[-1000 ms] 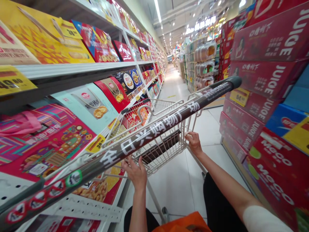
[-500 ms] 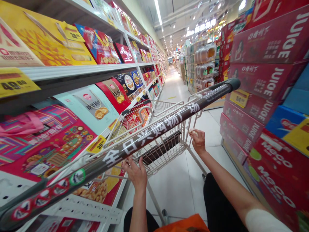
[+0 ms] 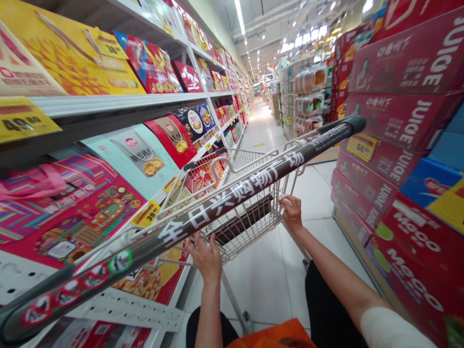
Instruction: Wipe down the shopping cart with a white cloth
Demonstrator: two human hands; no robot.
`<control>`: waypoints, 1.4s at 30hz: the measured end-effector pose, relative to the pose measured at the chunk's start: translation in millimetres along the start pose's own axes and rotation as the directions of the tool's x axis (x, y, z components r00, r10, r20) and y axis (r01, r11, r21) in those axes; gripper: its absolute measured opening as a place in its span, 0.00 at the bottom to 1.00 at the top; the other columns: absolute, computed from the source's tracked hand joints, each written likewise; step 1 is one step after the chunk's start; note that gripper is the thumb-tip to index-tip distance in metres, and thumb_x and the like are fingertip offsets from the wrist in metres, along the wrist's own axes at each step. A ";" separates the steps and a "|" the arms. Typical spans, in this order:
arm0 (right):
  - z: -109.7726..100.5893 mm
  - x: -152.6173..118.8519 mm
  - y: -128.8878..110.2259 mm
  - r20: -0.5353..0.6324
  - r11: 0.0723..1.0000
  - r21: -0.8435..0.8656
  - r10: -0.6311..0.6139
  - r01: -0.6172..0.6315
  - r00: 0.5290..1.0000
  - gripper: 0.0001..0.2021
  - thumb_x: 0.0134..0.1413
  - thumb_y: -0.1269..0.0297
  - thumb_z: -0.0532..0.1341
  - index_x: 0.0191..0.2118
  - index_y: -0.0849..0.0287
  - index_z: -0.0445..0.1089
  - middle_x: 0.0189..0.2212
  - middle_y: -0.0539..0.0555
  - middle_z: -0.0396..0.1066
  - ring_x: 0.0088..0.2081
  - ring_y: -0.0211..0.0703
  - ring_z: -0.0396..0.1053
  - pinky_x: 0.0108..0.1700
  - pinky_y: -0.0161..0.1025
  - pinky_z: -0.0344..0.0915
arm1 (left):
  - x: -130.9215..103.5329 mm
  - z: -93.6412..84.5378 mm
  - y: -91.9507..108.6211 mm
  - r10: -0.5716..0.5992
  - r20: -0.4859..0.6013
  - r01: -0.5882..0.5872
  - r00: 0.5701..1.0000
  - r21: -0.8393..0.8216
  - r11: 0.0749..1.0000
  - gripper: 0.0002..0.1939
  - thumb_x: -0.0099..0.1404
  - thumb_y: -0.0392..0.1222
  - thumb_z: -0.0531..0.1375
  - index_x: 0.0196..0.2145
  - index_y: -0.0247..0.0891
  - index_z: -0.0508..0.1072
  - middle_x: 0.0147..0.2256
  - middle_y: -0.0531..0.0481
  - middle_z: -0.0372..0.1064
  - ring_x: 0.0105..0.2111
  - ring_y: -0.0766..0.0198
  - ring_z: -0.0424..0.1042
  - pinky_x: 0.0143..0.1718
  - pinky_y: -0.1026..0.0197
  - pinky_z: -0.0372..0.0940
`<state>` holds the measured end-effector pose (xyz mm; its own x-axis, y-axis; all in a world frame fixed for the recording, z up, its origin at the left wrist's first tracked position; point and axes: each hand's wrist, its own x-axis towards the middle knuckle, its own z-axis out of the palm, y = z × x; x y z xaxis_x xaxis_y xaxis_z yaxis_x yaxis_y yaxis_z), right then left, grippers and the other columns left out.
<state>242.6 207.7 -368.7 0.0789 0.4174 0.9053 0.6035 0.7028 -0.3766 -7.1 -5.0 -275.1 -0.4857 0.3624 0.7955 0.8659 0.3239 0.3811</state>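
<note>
A wire shopping cart (image 3: 246, 241) stands tilted across the view, with a dark handle bar (image 3: 232, 193) printed in white characters. Below the bar, at the basket's near left corner, my left hand (image 3: 206, 258) has its fingers and thumb spread apart, the fingertips against the wire. My right hand (image 3: 292, 211) is at the basket's near right edge, its fingers curled in a pinch at the wire frame. A black panel (image 3: 241, 221) runs along the back of the basket between my hands. What my right fingertips grip is partly hidden.
Shelves (image 3: 126, 104) with boxed snacks and yellow price tags (image 3: 147, 212) line the left side, close against the cart. Stacked red juice cartons (image 3: 391, 116) rise on the right. A tiled aisle (image 3: 259, 116) leads away ahead, with shrink-wrapped bottle packs (image 3: 310, 92) on its right.
My right hand has moved slightly left and down, onto the cart's wire edge. My left hand stays almost in place. The view has shifted a little.
</note>
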 end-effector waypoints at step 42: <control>17.4 -22.6 -24.8 0.010 0.978 0.057 0.203 -0.203 0.979 0.09 0.62 0.71 0.56 0.41 0.55 0.73 0.48 0.60 0.68 0.51 0.48 0.65 0.53 0.49 0.65 | -4.4 0.9 13.4 -0.087 0.119 0.085 0.989 0.017 0.996 0.45 0.69 0.67 0.47 0.62 0.18 0.59 0.60 0.17 0.55 0.68 0.38 0.49 0.66 0.39 0.50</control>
<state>212.0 190.9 -383.2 0.1919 0.5569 0.8081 0.5287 0.6351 -0.5632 6.5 -1.5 -273.9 -0.5696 0.4342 0.6979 0.8193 0.3680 0.4397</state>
